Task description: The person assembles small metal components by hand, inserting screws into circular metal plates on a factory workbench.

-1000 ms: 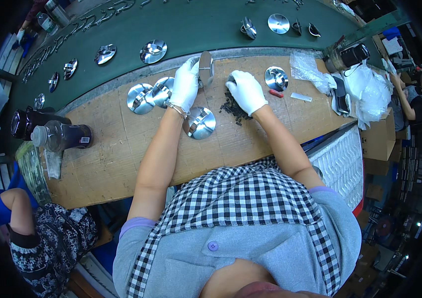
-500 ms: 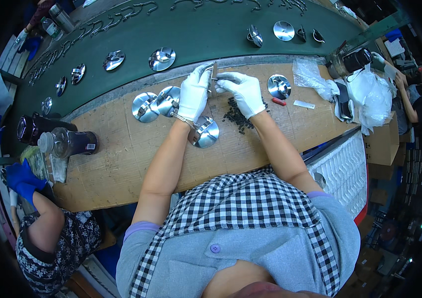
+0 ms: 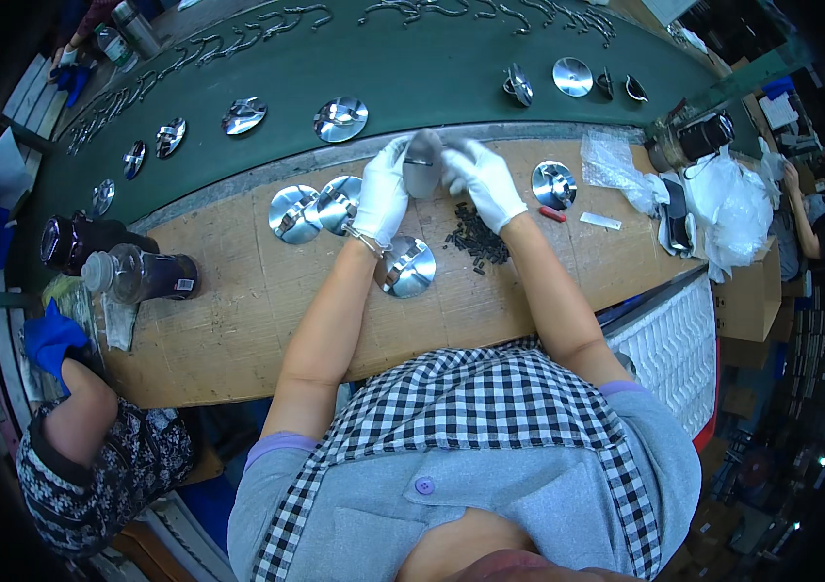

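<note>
In white gloves, both my hands are over the cardboard-covered bench. My left hand [image 3: 383, 192] is closed on the edge of a shiny round metal disc [image 3: 422, 167], which stands tilted. Just right of it is my right hand [image 3: 486, 184], its fingers smeared by motion, so I cannot tell whether they touch the disc. Below that hand lies a pile of small black pieces [image 3: 476, 239]. Similar discs with brackets lie around: one disc [image 3: 410, 268] by my left wrist, an overlapping pair [image 3: 296, 214] to the left, and another disc [image 3: 554, 185] to the right.
Beyond the bench runs a green belt [image 3: 276, 78] carrying more discs and curved metal parts. A red object [image 3: 552, 214] and a small ruler-like strip [image 3: 600, 221] lie right. Jars [image 3: 145, 273] stand left; plastic bags [image 3: 723, 194] lie right. Other people are on both sides.
The disc in my left hand has turned from edge-on to showing its broad face. My right hand has shifted slightly right and down, its fingers now blurred. The view has moved a little.
</note>
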{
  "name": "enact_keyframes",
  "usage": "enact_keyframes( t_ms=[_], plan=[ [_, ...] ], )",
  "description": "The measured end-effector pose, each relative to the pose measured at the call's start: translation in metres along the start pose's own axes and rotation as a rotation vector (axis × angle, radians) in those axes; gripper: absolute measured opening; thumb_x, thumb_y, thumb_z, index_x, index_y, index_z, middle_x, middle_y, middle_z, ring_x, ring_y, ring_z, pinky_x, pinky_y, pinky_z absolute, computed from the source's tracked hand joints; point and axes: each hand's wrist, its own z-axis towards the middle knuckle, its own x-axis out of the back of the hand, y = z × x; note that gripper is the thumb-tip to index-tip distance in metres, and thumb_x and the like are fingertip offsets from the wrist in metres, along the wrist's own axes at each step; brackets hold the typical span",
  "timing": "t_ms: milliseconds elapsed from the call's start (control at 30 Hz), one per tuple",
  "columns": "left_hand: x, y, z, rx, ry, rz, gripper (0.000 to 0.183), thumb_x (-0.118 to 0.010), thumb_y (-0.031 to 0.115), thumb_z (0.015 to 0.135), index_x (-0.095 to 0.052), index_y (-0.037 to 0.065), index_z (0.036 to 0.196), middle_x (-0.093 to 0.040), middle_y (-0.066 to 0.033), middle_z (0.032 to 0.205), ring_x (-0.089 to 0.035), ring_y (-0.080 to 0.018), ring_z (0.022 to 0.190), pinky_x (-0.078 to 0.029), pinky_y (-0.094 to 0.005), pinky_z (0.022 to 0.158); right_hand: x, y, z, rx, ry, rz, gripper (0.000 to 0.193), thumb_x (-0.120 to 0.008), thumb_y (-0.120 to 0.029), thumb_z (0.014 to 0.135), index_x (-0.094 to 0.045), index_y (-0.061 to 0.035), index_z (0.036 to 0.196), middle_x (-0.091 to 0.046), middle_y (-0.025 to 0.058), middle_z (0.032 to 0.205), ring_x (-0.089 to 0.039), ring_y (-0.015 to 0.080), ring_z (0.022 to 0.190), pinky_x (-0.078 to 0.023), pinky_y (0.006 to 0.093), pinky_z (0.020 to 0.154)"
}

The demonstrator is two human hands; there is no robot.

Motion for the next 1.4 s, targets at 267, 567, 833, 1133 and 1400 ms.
enact_keyframes(
  t_ms=[267, 567, 833, 1133, 1400],
  plan=[
    [0.004, -0.007, 0.009, 0.099, 0.085, 0.115, 0.029, -0.053, 0.024, 0.095, -0.059, 0.003, 0.114, -0.057, 0.0007, 0.074, -0.048, -0.0045, 0.061, -0.039, -0.0214, 0.054, 0.026, 0.016, 0.084, -0.055, 0.277, 0.641, 0.025, -0.056, -0.011, 0.090, -0.056, 0.0041, 0.109, -0.062, 0.0120, 0.094, -0.061, 0.0185, 0.073, -0.052, 0.0283, 0.067],
    [0.002, -0.015, 0.006, 0.092, 0.031, 0.040, 0.022, -0.050, 0.019, 0.094, -0.059, 0.001, 0.102, -0.061, -0.0040, 0.079, -0.054, -0.0094, 0.064, -0.044, -0.0260, 0.057, -0.074, -0.031, 0.120, 0.453, -0.232, -0.645, 0.036, -0.072, -0.025, 0.074, -0.068, -0.0011, 0.100, -0.069, 0.0153, 0.096, -0.066, 0.0271, 0.086, -0.050, 0.0341, 0.079],
    [0.011, -0.032, 0.017, 0.204, 0.213, -0.607, 0.036, -0.047, 0.039, 0.098, -0.057, 0.004, 0.094, -0.056, -0.0042, 0.075, -0.050, -0.0090, 0.055, -0.043, -0.0210, 0.047, -0.041, -0.029, 0.081, 0.350, -0.033, -0.432, 0.030, -0.075, -0.027, 0.074, -0.072, -0.0011, 0.087, -0.067, 0.0092, 0.075, -0.062, 0.0139, 0.065, -0.049, 0.0281, 0.061],
    [0.002, -0.014, 0.013, 0.056, 0.215, -0.183, 0.030, -0.065, 0.027, 0.089, -0.059, 0.002, 0.106, -0.062, -0.0012, 0.085, -0.053, -0.0061, 0.066, -0.043, -0.0209, 0.057, -0.007, -0.043, 0.025, 0.128, -0.051, -0.205, 0.028, -0.069, -0.027, 0.083, -0.067, 0.0007, 0.078, -0.059, 0.0043, 0.059, -0.052, 0.0084, 0.044, -0.039, 0.0215, 0.039],
    [0.001, -0.003, 0.004, 0.132, -0.067, -0.503, 0.024, -0.058, 0.020, 0.093, -0.061, 0.004, 0.111, -0.063, -0.0004, 0.089, -0.056, -0.0058, 0.072, -0.042, -0.0209, 0.056, 0.002, -0.037, 0.011, 0.190, 0.123, -0.137, 0.030, -0.062, -0.028, 0.090, -0.066, 0.0019, 0.088, -0.062, 0.0049, 0.066, -0.051, 0.0064, 0.049, -0.038, 0.0201, 0.043]
  ],
)
